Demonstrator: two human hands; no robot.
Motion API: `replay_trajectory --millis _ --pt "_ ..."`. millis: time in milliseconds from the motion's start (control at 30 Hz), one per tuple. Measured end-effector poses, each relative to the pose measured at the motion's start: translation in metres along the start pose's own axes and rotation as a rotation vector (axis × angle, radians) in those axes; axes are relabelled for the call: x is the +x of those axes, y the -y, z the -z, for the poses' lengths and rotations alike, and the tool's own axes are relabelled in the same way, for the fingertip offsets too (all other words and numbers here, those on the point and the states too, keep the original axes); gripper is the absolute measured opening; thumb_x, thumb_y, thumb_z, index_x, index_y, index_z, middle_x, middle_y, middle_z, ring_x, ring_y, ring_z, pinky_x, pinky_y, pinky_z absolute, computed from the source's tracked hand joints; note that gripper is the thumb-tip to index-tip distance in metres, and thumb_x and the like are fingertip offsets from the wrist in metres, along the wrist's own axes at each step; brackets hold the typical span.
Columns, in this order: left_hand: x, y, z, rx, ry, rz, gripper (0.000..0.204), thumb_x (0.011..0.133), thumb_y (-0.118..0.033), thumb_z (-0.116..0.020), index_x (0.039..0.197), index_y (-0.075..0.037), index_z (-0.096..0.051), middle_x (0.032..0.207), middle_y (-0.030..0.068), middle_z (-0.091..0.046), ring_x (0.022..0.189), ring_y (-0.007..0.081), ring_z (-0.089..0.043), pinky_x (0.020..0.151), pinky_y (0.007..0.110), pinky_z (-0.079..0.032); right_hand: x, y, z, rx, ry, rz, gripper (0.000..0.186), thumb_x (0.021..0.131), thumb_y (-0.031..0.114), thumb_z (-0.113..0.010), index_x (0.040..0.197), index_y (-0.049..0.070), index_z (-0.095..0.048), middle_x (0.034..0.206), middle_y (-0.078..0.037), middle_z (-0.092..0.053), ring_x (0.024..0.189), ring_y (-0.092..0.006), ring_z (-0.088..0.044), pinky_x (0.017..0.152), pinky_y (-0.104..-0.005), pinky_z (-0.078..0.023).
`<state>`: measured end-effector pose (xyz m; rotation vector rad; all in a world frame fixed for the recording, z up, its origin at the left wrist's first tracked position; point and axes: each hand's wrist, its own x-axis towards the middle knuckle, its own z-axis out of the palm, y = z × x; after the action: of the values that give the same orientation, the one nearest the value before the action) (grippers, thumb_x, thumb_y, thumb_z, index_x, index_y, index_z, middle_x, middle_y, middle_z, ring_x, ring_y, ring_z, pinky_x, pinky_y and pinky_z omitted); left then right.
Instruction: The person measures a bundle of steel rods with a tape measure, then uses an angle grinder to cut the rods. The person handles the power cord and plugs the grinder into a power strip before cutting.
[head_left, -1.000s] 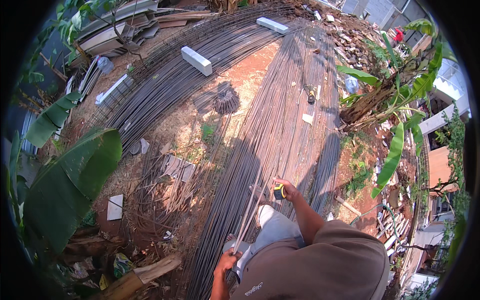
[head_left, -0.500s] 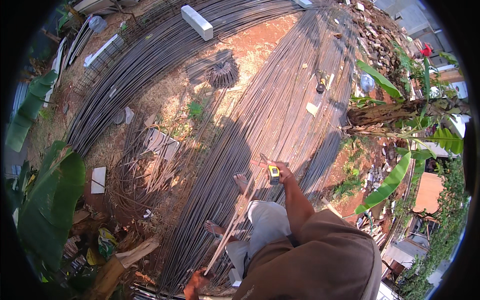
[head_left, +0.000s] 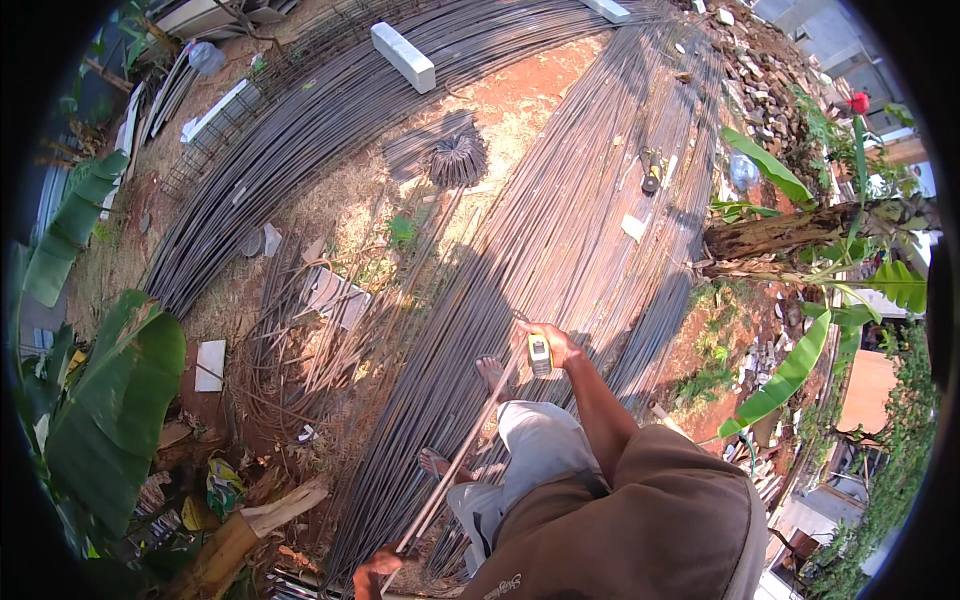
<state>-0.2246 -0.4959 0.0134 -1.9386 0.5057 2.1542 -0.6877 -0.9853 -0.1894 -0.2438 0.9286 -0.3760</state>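
Status, by judgement: part-way through handling and gauging of a long, thin brown rod (head_left: 459,459). Location of rod: aslant in front of the body, above the bed of steel bars (head_left: 570,240), lower end at left grip (head_left: 377,570), upper end just beside right grip (head_left: 556,345).

State of grips:
- Right: closed around a yellow-and-black tape measure (head_left: 540,354), with fingers reaching past the case toward the upper end of the rod. Contact with the rod there: cannot tell.
- Left: closed on the lower end of the rod; exact finger placement too blurred to tell.

Done, as far as visible: rod raised clear of the bed, tape measure in hand alongside. Not yet done: release of rod and tape measure. Cannot tell whether a tape blade lies along the rod, nor whether any length has been read or marked.

Markings:
- Brown shirt (head_left: 630,510): small pale lettering near lower edge; not reproduced here.
- Tape measure: pale face, washed out by light; no legible print.
- Yellow-and-green wrapper (head_left: 224,487), among debris at lower left: printed colours only, too small to read.
- White block (head_left: 403,58), across the curved bars: no writing discernible.
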Motion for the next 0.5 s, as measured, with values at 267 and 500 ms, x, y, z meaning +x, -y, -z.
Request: replay_trajectory --millis 267,500 --pt "0.023 -0.004 0.003 -0.278 0.442 0.093 0.058 0.104 -0.032 -0.078 0.154 -0.006 -0.063 0.132 0.0114 -0.078 0.125 0.0221 -0.07 0.118 0.04 -0.046 -0.033 -0.012 0.037 -0.093 -0.008 0.212 0.029 0.11 0.034 -0.071 0.113 0.006 -0.07 0.1 -0.015 -0.081 0.077 -0.0267 -0.077 0.07 -0.0412 -0.065" --pt "0.058 0.056 0.037 -0.219 0.649 0.029 0.058 0.107 -0.039 -0.07 0.16 -0.017 -0.059 0.155 0.0075 -0.07 0.14 0.0256 -0.068 0.124 0.042 -0.043 -0.045 -0.014 -0.05 -0.148 -0.354 -0.144 0.027 0.106 0.039 -0.074 0.101 0.014 -0.066 0.089 -0.011 -0.078 0.066 -0.0248 -0.074 0.058 -0.04 -0.062"
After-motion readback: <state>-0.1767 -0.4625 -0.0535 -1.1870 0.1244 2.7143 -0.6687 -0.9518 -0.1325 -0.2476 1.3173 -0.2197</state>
